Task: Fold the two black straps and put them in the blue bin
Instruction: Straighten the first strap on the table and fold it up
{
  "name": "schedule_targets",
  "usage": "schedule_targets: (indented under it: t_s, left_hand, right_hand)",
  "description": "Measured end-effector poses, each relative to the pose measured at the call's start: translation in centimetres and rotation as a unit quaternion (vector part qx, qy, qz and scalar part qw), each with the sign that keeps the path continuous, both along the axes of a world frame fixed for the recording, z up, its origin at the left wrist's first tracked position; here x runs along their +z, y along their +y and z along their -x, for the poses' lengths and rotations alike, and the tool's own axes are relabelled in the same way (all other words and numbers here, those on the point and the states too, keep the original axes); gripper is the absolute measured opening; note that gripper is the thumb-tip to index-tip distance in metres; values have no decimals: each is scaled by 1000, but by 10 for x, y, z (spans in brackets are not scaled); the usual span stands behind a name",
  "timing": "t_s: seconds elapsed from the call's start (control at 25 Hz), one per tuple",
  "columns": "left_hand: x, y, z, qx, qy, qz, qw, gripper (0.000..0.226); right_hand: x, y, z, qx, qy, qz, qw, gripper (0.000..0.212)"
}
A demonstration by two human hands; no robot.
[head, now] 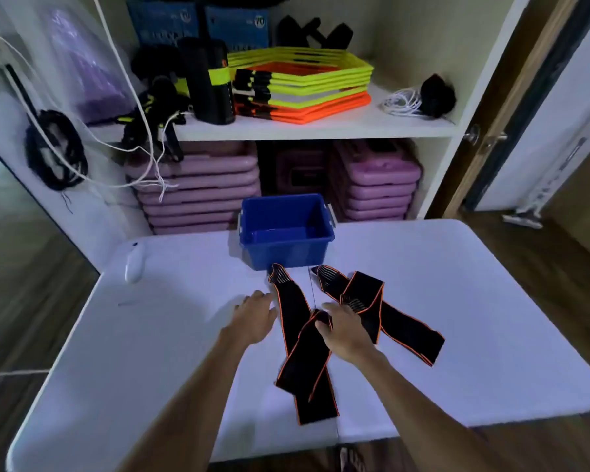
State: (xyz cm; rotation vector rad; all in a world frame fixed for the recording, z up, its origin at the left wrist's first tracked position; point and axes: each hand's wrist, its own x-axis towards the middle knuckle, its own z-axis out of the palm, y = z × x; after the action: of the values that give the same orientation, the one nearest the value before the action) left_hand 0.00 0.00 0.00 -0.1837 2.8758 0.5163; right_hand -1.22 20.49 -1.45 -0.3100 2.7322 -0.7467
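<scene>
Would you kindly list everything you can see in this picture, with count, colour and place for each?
black straps: two, black with orange edging, lying crossed and unfolded on the table, near the bin
blue bin: one, blue, nothing visible inside, at the table's far edge
table: one, white, in the foreground
white mouse-like object: one, white, far left of the table
hexagonal rings: a stack, yellow-green and orange, upper shelf
dark cylinder: one, black, upper shelf, left of the rings
cases: stacked, purple, lower shelf
left hand: open, beside the left strap
right hand: fingers curled at a strap's folded edge
</scene>
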Motion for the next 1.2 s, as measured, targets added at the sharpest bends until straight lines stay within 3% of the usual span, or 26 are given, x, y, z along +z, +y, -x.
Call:
schedule_targets:
  t_s: [0.16,0.32,0.44,0.56,0.68,0.88,1.2]
  left_hand:
    - [-21,18,19,-47,-12,27,998,40]
    - [-39,29,50,-131,-24,79,988,49]
    - [-60,19,61,-150,-81,91,981,52]
    - [-81,2,45,-79,-115,60,988,55]
    - [-95,-15,10,44,-67,42,996,53]
    - [-103,-50,-41,234,-45,27,971,56]
    - [-101,-67,-41,345,-12,25,938,59]
  right_hand:
    - [-16,2,-31,77,59,-142,985,60]
    - [-47,15,-58,127,64,-193,971,72]
    - [-66,29,-56,184,65,-213,957,73]
    - [-76,40,-41,247,71,-169,952,64]
    - [-75,42,-21,312,88,-150,934,62]
    - [-75,12,24,366,120,-117,915,58]
    - [-76,-27,41,374,120,-87,915,78]
